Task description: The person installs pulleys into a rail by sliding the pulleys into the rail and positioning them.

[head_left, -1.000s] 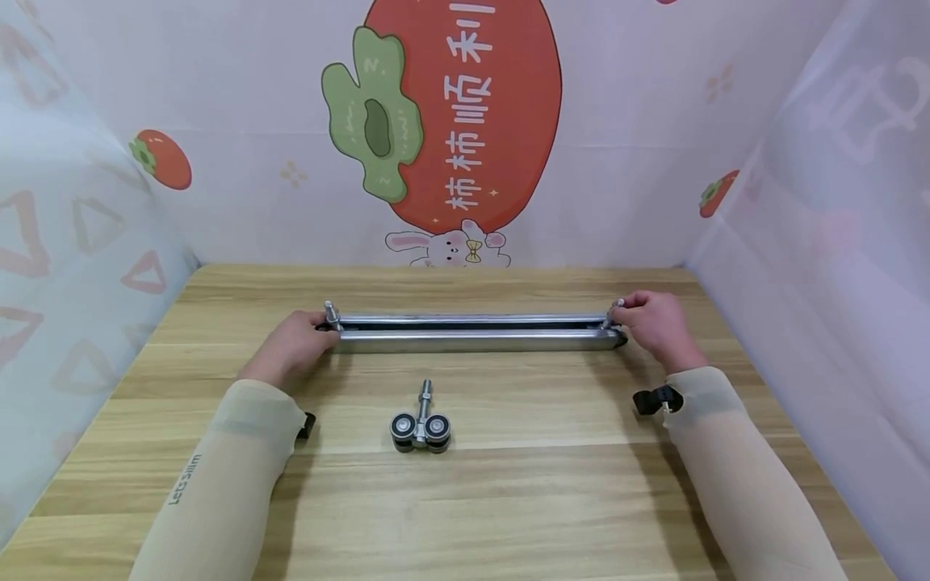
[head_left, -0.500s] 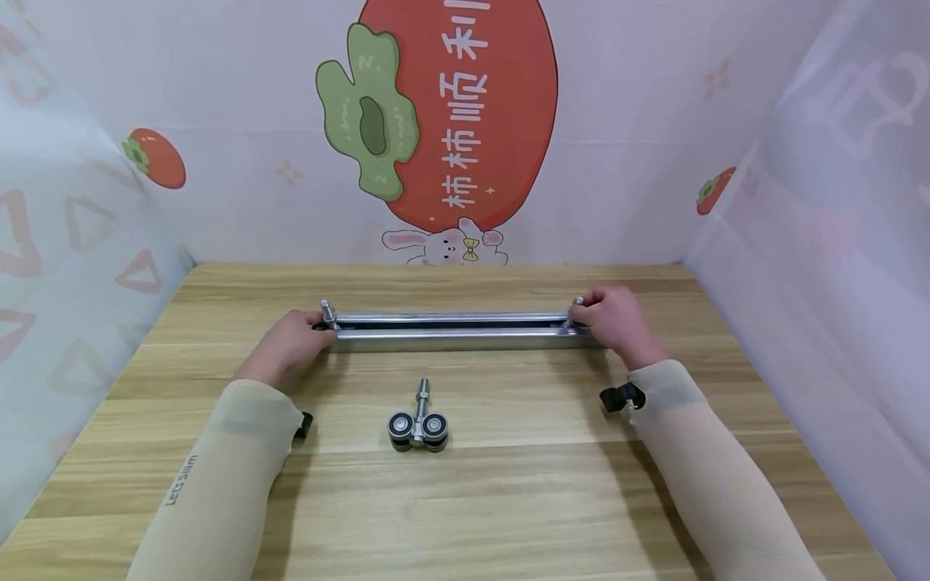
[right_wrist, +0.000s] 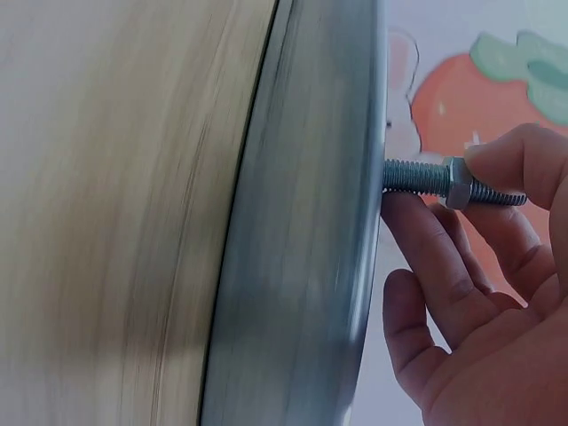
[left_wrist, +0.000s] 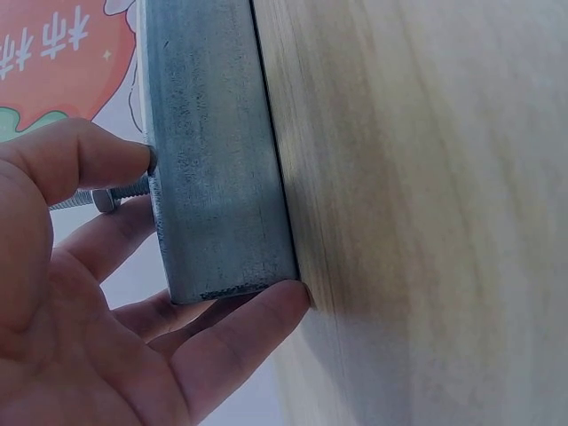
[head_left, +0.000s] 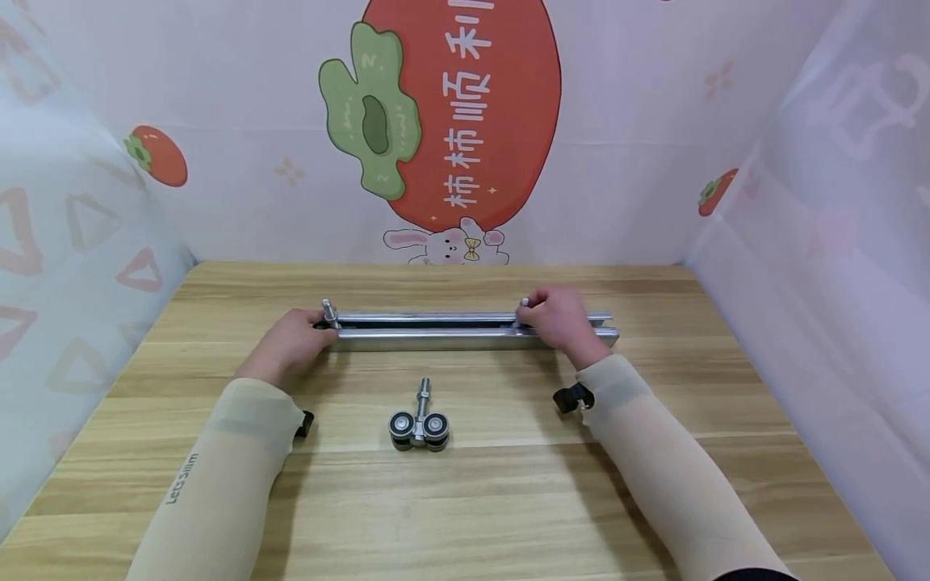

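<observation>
A slotted metal rail [head_left: 429, 342] lies lengthwise on the wooden table in the head view. My left hand [head_left: 292, 343] grips its left end: in the left wrist view the thumb is at the upper edge and other fingers are at the end face. Beside that hand, a threaded bolt [head_left: 329, 311] rises from the slot. My right hand [head_left: 563, 321] pinches another bolt [right_wrist: 415, 177] by its hex nut [right_wrist: 457, 183], right of the rail's middle; the bolt's lower part is hidden inside the rail. In front lies a loose four-wheel roller trolley [head_left: 419, 429] with a threaded stem.
The wooden table [head_left: 465, 516] ends at a back wall of printed cloth [head_left: 617, 161], with cloth sides left and right. Each sleeved wrist carries a small black camera [head_left: 574, 397].
My right hand has slid the bolt leftward along the slot, from the rail's right end toward the middle, baring that end. The left hand stays at the left end.
</observation>
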Demonstrator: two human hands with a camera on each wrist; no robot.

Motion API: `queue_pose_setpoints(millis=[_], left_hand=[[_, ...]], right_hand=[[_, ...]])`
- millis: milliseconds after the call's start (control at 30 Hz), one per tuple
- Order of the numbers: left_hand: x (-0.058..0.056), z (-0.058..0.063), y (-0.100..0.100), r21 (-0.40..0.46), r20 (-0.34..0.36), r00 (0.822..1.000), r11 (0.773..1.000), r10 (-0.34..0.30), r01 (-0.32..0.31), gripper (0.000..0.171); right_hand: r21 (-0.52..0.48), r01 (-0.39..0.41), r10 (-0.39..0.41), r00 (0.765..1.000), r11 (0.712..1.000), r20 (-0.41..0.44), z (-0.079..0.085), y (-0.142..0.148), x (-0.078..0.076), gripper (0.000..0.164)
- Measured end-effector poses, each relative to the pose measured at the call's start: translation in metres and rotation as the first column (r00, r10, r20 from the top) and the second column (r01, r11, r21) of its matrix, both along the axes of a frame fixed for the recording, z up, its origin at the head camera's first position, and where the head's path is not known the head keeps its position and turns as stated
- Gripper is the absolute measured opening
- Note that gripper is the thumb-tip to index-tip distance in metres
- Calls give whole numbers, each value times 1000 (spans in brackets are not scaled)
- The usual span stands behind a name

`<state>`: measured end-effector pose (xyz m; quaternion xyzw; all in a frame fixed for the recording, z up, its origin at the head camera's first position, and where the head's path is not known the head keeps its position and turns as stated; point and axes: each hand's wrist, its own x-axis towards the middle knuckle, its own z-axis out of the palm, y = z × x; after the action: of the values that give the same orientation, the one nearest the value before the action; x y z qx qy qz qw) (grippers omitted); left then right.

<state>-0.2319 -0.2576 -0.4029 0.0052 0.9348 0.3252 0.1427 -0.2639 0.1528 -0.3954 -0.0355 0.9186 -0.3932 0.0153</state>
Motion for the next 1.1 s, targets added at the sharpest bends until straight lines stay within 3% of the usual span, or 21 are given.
queue_pose_setpoints(millis=[267, 500, 833, 1033, 1100], left_hand=[[-2, -1, 1, -26, -41, 999, 1000, -8, 7, 48], [-3, -3, 0, -32, -52, 999, 999, -10, 9, 46], [-3, -3, -1, -27, -47, 999, 1000, -9, 8, 46], [-2, -2, 1, -34, -42, 999, 999, -5, 3, 49], [-2, -2, 0, -33, -39, 999, 999, -5, 3, 52]], right_hand=[[12, -74, 74, 996, 997, -40, -4, -32, -4, 12], [12, -85, 86, 996, 996, -37, -4, -52, -3, 12], [-25, -94, 93, 995, 995, -40, -6, -64, -2, 11], [5, -118, 118, 991, 993, -59, -7, -65, 1, 10], [33, -132, 134, 988, 991, -70, -6, -64, 4, 20]])
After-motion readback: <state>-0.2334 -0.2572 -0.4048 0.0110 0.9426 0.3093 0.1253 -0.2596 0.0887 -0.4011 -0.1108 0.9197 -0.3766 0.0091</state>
